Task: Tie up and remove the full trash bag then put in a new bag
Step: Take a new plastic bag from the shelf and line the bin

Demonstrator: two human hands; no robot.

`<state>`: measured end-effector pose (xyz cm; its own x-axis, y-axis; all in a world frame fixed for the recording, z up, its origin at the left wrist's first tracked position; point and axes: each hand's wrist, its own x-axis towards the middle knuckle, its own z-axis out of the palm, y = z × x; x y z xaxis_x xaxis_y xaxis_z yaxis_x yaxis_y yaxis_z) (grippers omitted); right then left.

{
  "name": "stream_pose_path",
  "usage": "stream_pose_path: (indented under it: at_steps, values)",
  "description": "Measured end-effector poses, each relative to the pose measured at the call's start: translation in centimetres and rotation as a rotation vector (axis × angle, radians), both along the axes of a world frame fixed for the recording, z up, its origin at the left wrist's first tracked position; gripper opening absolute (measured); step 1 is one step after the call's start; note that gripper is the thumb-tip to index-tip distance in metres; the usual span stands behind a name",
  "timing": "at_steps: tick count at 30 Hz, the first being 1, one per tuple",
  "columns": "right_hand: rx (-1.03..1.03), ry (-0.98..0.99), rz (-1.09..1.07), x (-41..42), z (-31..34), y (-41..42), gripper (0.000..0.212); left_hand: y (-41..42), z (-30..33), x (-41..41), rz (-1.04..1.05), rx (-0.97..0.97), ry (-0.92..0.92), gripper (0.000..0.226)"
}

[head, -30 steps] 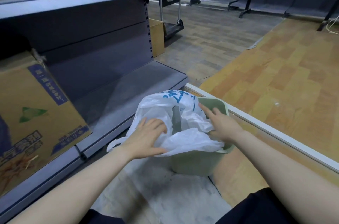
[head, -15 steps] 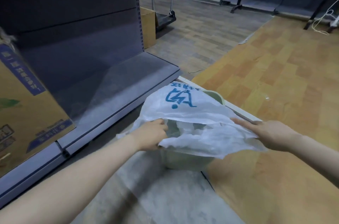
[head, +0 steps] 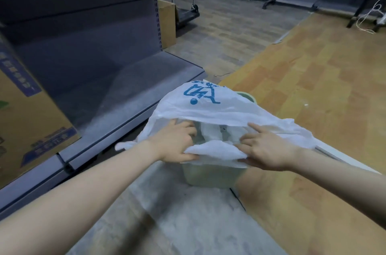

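Bag: we see a white plastic bag (head: 219, 112) w/ blue print, draped over the pale green bin (head: 211, 175). Its mouth faces us, near edge lifted, inside partly visible.
Bag position: centre of view, on top of the bin; far panel w/ print sits at 12 o'clock from the hands.
Left hand: our left hand (head: 177, 144) is at 9 o'clock of the bag mouth. Grip: thumb under, fingers curled over the near edge, pinching the plastic.
Right hand: our right hand (head: 265, 150) is at 3 o'clock of the bag mouth. Grip: thumb under the near edge, fingers on top, pinching the same edge; index finger more extended, pointing to 10 o'clock.
Hands rel.: near each other but apart, w/ a stretch of bag edge between them.
Bin: stands on the floor (head: 313, 79), mostly covered by the bag; front wall shows below the hands, a bit of rim shows at 1 o'clock of the bag.
Bag tail: a loose strip of plastic hangs out at 9 o'clock, past the left wrist.
Shelf: grey metal shelf unit (head: 117, 91) at 10 o'clock from the bin; base deck runs beside the bin.
Box: printed cardboard box (head: 27, 121) sits on the shelf deck at 9 o'clock, well apart from the bin.
Bkgd: second cardboard box (head: 167, 22) and a cart (head: 186, 12) at 12 o'clock, far off; detail unclear.
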<state>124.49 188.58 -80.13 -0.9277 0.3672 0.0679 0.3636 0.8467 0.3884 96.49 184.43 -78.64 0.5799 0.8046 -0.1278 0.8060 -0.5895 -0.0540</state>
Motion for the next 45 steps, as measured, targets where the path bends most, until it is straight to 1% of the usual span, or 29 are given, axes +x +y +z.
stream_pose_path:
  at_steps: [1,3,4,6,8,9,10,12,13,14,15,16,17,18,19,20,22,24,26,29,34,37,39,41,42,43,45]
  values:
    - [0.028,0.066,0.04,0.7,-0.3,-0.2,0.034,0.0,-0.3,-0.2,0.011,-0.03,0.01,0.09]
    - [0.029,0.175,0.087,2.4,-0.3,-0.7,0.032,0.0,-0.8,-0.6,0.024,-0.079,-0.011,0.093]
    - [-0.022,0.21,0.086,3.1,0.1,-0.8,0.038,-0.1,-0.8,-0.6,0.026,-0.09,-0.053,0.096]
    - [-0.179,0.212,0.03,3.8,1.1,-1.2,0.054,-0.2,-0.5,-0.2,0.031,-0.098,-0.14,0.1]
    - [-0.286,0.237,-0.06,3.3,2.1,-1.5,0.063,-0.2,0.1,0.5,0.044,-0.065,-0.162,0.097]
    - [-0.306,0.297,-0.095,2.9,2.7,-1.7,0.065,-0.1,0.3,0.9,0.047,-0.027,-0.17,0.096]
    - [-0.296,0.365,-0.12,2.4,3.2,-1.6,0.063,0.0,0.5,1.2,0.054,0.011,-0.189,0.094]
    - [-0.202,0.469,-0.182,1.3,4.0,-1.4,0.043,0.2,0.9,1.3,0.088,0.084,-0.226,0.088]
    - [-0.155,0.497,-0.225,0.8,4.1,-1.1,0.031,0.5,1.0,1.1,0.104,0.138,-0.237,0.082]
    - [-0.146,0.485,-0.296,0.3,4.2,-0.7,0.025,0.8,1.2,1.0,0.125,0.196,-0.249,0.072]
    - [-0.178,0.424,-0.407,-0.1,4.0,-0.3,0.035,1.1,1.4,0.9,0.156,0.245,-0.264,0.059]
    - [-0.238,0.323,-0.531,-0.4,3.7,0.1,0.057,1.4,1.6,0.8,0.206,0.277,-0.267,0.043]
    - [-0.283,0.218,-0.653,-0.7,3.6,0.3,0.077,1.8,1.8,0.7,0.273,0.28,-0.263,0.034]
    - [-0.308,0.153,-0.746,-0.8,3.6,0.8,0.093,2.3,2.2,0.6,0.345,0.26,-0.26,0.035]
    - [-0.326,0.145,-0.794,-0.8,3.4,1.5,0.106,3.0,2.6,0.3,0.4,0.24,-0.263,0.04]
    - [-0.343,0.183,-0.808,-0.8,3.3,2.3,0.116,3.7,3.0,0.0,0.434,0.239,-0.268,0.046]
    - [-0.38,0.265,-0.777,-1.0,3.0,3.8,0.13,5.3,3.6,-0.5,0.456,0.252,-0.261,0.06]
    - [-0.459,0.294,-0.802,-1.2,2.6,5.0,0.137,7.0,3.7,-0.7,0.468,0.195,-0.262,0.074]
    - [-0.554,0.294,-0.866,-1.3,2.1,5.4,0.137,8.1,3.5,-0.6,0.48,0.077,-0.286,0.084]
    - [-0.677,0.33,-0.896,-1.0,1.1,5.5,0.135,8.8,2.5,-0.3,0.476,-0.052,-0.341,0.095]
    - [-0.772,0.418,-0.914,-0.6,1.6,5.7,0.122,9.2,1.2,-0.2,0.481,-0.229,-0.375,0.103]
    - [-0.856,0.444,-0.939,-0.5,2.1,5.6,0.12,10.0,1.1,-0.1,0.444,-0.21,-0.412,0.109]
    - [-0.832,0.456,-0.967,-0.4,2.2,5.4,0.12,10.3,1.0,0.0,0.409,-0.151,-0.504,0.11]
    - [-0.771,0.486,-0.987,-0.4,2.2,5.1,0.116,10.3,0.9,-0.2,0.391,-0.068,-0.58,0.101]
    - [-0.733,0.503,-1.009,-0.5,2.3,4.9,0.109,10.3,0.8,-0.4,0.395,-0.008,-0.567,0.091]
    - [-0.681,0.505,-1.03,-0.6,2.3,4.6,0.099,10.4,0.6,-0.6,0.397,0.079,-0.504,0.075]
    - [-0.565,0.458,-1.027,-0.7,2.3,4.2,0.074,10.4,0.4,-0.8,0.395,0.262,-0.277,0.039]
